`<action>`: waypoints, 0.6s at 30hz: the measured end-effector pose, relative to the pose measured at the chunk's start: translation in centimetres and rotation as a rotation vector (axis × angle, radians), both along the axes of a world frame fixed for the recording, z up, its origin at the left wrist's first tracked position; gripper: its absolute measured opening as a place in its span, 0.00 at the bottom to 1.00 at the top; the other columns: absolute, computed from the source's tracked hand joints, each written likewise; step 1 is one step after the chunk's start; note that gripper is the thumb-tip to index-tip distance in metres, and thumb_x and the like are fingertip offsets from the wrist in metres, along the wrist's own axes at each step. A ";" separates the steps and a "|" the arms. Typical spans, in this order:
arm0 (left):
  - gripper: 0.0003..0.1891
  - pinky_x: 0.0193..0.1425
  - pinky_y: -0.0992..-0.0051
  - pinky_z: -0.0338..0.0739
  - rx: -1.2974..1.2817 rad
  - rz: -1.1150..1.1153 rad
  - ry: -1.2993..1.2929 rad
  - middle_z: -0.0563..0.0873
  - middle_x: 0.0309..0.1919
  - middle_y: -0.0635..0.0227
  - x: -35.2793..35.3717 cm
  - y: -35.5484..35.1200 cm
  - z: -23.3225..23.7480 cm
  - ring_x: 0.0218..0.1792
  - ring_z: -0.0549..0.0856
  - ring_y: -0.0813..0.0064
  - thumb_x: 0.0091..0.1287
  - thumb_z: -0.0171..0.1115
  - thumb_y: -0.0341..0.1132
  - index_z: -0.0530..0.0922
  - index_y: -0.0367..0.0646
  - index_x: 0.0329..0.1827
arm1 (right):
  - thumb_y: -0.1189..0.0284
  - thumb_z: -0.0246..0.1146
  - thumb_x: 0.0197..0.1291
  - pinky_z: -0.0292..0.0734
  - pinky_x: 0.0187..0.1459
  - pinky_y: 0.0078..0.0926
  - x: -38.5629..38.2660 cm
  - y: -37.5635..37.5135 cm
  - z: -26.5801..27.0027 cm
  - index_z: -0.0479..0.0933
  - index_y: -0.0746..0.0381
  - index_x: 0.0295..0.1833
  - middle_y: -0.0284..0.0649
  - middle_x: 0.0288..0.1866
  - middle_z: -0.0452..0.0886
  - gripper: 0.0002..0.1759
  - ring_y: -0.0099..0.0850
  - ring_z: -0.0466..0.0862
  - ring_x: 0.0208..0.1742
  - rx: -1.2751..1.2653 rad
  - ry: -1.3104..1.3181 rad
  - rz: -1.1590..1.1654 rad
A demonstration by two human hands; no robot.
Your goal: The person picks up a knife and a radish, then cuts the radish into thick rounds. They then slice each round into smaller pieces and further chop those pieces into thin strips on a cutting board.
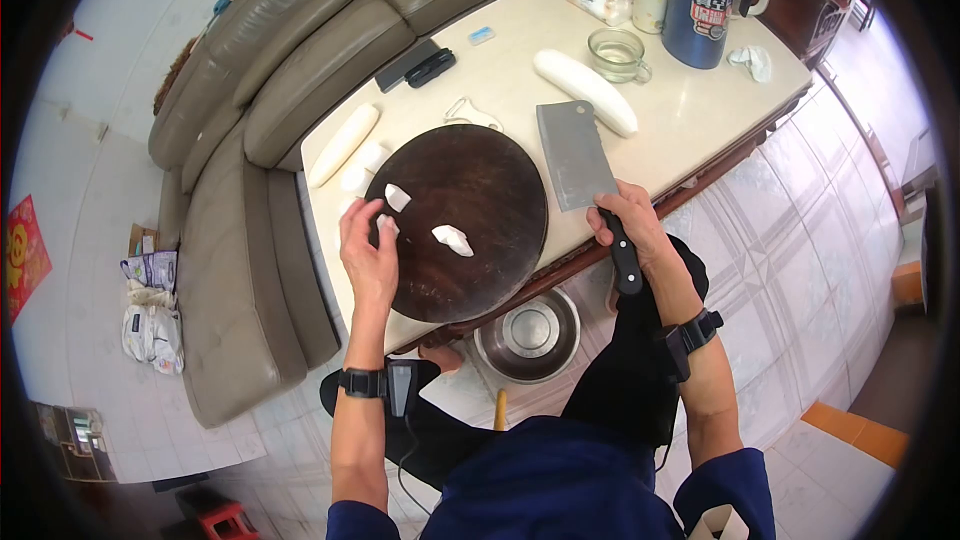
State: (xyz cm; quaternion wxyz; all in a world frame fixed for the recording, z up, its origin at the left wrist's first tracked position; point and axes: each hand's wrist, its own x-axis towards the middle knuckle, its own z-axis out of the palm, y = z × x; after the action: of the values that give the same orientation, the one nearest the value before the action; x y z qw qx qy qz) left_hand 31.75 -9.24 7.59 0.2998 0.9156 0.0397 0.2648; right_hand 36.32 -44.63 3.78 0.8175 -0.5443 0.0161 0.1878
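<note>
My right hand point(640, 225) grips the black handle point(625, 258) of a cleaver point(578, 155), whose broad blade lies over the table to the right of the round dark chopping board point(480, 175). My left hand point(368, 252) is at the board's left edge, thumb and fingers curved around a small white radish piece point(388, 225), which they partly hide. Two more white pieces are on the board: one piece point(397, 197) just above my left fingers, another piece point(453, 240) near the middle. Several thick radish chunks point(374, 156) sit left of the board.
A long white radish point(345, 145) lies at the left, another radish point(588, 90) behind the cleaver. A peeler point(470, 114), glass cup point(618, 55) and blue thermos point(698, 5) stand or lie farther back. Below the table edge is a metal basin point(560, 340). A sofa point(240, 270) borders the left.
</note>
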 end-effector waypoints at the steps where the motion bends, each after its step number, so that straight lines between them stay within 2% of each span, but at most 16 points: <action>1: 0.17 0.60 0.66 0.78 0.076 -0.124 0.078 0.78 0.64 0.57 -0.5 -0.5 0.9 0.63 0.79 0.64 0.66 0.65 0.27 0.80 0.42 0.59 | 0.73 0.55 0.65 0.68 0.21 0.18 0.0 -0.1 -0.1 0.74 0.66 0.40 0.37 0.24 0.78 0.07 0.21 0.73 0.18 -0.004 -0.021 0.002; 2: 0.19 0.64 0.64 0.75 0.011 -0.261 0.160 0.78 0.64 0.57 -1.1 -2.1 2.4 0.65 0.78 0.62 0.63 0.65 0.25 0.81 0.45 0.58 | 0.73 0.54 0.65 0.68 0.20 0.18 0.0 0.0 -0.1 0.74 0.66 0.40 0.37 0.24 0.78 0.07 0.21 0.73 0.18 -0.009 -0.041 0.007; 3: 0.21 0.64 0.66 0.74 0.084 -0.396 0.194 0.78 0.64 0.58 -1.4 -3.2 3.2 0.66 0.77 0.62 0.60 0.67 0.24 0.81 0.45 0.58 | 0.73 0.54 0.65 0.68 0.20 0.18 0.0 -0.1 -0.2 0.74 0.66 0.40 0.37 0.24 0.78 0.07 0.21 0.73 0.18 -0.009 -0.039 0.009; 5: 0.21 0.63 0.66 0.74 0.036 -0.443 0.362 0.78 0.63 0.59 -1.7 -4.9 3.6 0.64 0.78 0.59 0.58 0.69 0.26 0.82 0.44 0.56 | 0.73 0.54 0.65 0.68 0.20 0.18 0.0 0.0 -0.3 0.74 0.66 0.40 0.37 0.24 0.78 0.07 0.21 0.73 0.17 -0.003 -0.008 0.002; 6: 0.21 0.63 0.66 0.74 0.036 -0.438 0.363 0.78 0.63 0.59 -1.6 -5.3 3.3 0.64 0.78 0.59 0.58 0.69 0.26 0.82 0.44 0.56 | 0.73 0.54 0.65 0.68 0.20 0.18 0.0 0.1 -0.3 0.74 0.66 0.40 0.37 0.24 0.78 0.07 0.21 0.73 0.17 -0.003 -0.007 0.006; 8: 0.18 0.59 0.64 0.76 0.290 -0.426 0.339 0.81 0.57 0.58 -0.9 -5.6 2.3 0.57 0.80 0.55 0.58 0.72 0.29 0.83 0.43 0.52 | 0.73 0.55 0.65 0.68 0.19 0.18 0.0 0.1 -0.4 0.74 0.66 0.40 0.37 0.24 0.78 0.07 0.21 0.73 0.17 0.017 0.007 -0.008; 9: 0.18 0.59 0.64 0.76 0.291 -0.432 0.335 0.81 0.57 0.58 -0.5 -5.5 1.8 0.57 0.80 0.55 0.58 0.72 0.29 0.83 0.43 0.52 | 0.73 0.55 0.65 0.68 0.19 0.18 0.1 -0.1 -0.3 0.74 0.66 0.40 0.37 0.24 0.78 0.07 0.21 0.73 0.17 0.017 0.004 -0.015; 11: 0.14 0.54 0.63 0.77 0.281 -0.344 0.293 0.83 0.48 0.59 0.1 -5.0 0.6 0.50 0.81 0.54 0.58 0.73 0.32 0.83 0.42 0.47 | 0.73 0.55 0.65 0.68 0.19 0.18 0.0 -0.1 -0.3 0.74 0.67 0.40 0.37 0.24 0.78 0.07 0.20 0.73 0.17 0.031 0.021 -0.016; 12: 0.11 0.49 0.62 0.77 0.342 -0.292 0.150 0.85 0.40 0.59 0.6 -4.6 -0.1 0.45 0.82 0.55 0.60 0.72 0.33 0.83 0.41 0.43 | 0.73 0.55 0.65 0.68 0.19 0.18 -0.1 -0.2 -0.4 0.74 0.67 0.40 0.37 0.24 0.78 0.07 0.20 0.73 0.17 0.032 0.022 -0.018; 13: 0.11 0.49 0.62 0.77 0.343 -0.290 0.151 0.85 0.40 0.59 1.0 -4.4 -0.2 0.45 0.82 0.55 0.60 0.72 0.33 0.83 0.41 0.43 | 0.74 0.55 0.65 0.68 0.19 0.18 0.0 -0.3 -0.5 0.75 0.67 0.40 0.38 0.24 0.78 0.07 0.21 0.73 0.17 0.016 0.020 -0.022; 15: 0.10 0.46 0.60 0.78 0.418 -0.135 0.103 0.85 0.37 0.58 1.8 -3.9 -0.3 0.43 0.83 0.55 0.62 0.70 0.33 0.83 0.41 0.43 | 0.74 0.55 0.65 0.68 0.19 0.18 -0.1 -0.3 -0.5 0.75 0.67 0.41 0.38 0.24 0.78 0.07 0.21 0.73 0.17 -0.002 0.018 -0.019; 18: 0.09 0.45 0.59 0.78 0.456 -0.162 0.077 0.86 0.36 0.56 2.9 -3.5 0.0 0.40 0.84 0.53 0.62 0.69 0.33 0.83 0.40 0.43 | 0.74 0.55 0.65 0.68 0.19 0.18 -0.1 -0.4 -0.5 0.74 0.67 0.41 0.38 0.24 0.78 0.07 0.21 0.73 0.17 -0.016 0.025 -0.023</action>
State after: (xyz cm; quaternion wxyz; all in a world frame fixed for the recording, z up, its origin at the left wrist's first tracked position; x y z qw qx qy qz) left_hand 34.63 -12.73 7.63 0.1041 0.9692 -0.0831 0.2070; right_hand 36.22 -45.05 3.30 0.8149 -0.5483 0.0340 0.1851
